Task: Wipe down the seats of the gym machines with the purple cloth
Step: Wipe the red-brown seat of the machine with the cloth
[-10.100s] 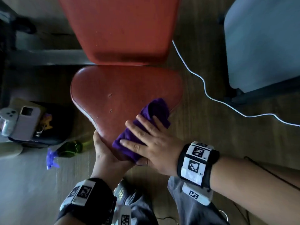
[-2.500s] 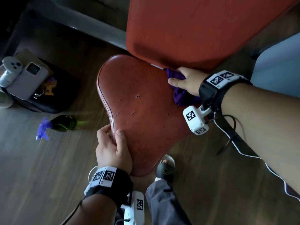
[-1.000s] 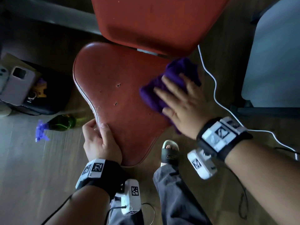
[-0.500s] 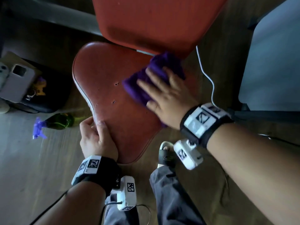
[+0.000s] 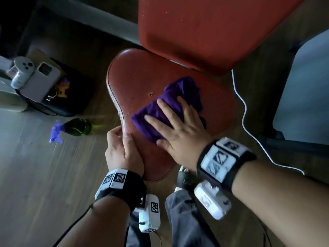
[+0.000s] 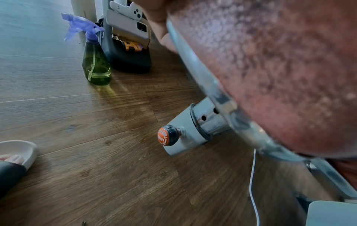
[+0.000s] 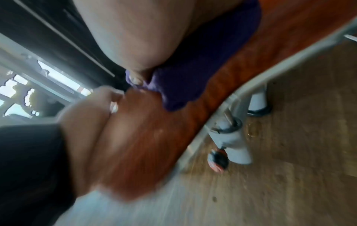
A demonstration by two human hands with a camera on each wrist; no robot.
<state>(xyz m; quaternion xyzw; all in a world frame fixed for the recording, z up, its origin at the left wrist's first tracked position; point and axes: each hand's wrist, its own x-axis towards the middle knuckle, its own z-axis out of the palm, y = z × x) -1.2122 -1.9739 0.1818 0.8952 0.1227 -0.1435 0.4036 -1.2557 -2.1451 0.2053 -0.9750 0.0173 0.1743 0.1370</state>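
A worn red heart-shaped seat (image 5: pixel 142 77) fills the middle of the head view, with the red backrest (image 5: pixel 204 29) above it. The bunched purple cloth (image 5: pixel 179 93) lies on the seat's middle. My right hand (image 5: pixel 176 125) presses flat on the cloth with straight, spread fingers. My left hand (image 5: pixel 122 148) grips the seat's near left edge, thumb on top and fingers curled under the rim. In the left wrist view the seat's underside (image 6: pixel 280 68) and its grey post with an orange knob (image 6: pixel 166 136) show. The blurred right wrist view shows the cloth (image 7: pixel 193 73) on the seat (image 7: pixel 154 130).
A green spray bottle (image 5: pixel 74 126) with a purple trigger stands on the wooden floor to the left. Behind it a dark bag (image 5: pixel 71 97) carries a phone and a white controller. A white cable (image 5: pixel 243 107) runs along the floor on the right beside a grey pad (image 5: pixel 306 90). My sandalled foot (image 5: pixel 185 179) stands under the seat's tip.
My right hand has slid the cloth from the seat's back right, near the backrest, toward the middle and front. My left hand keeps its grip on the seat edge.
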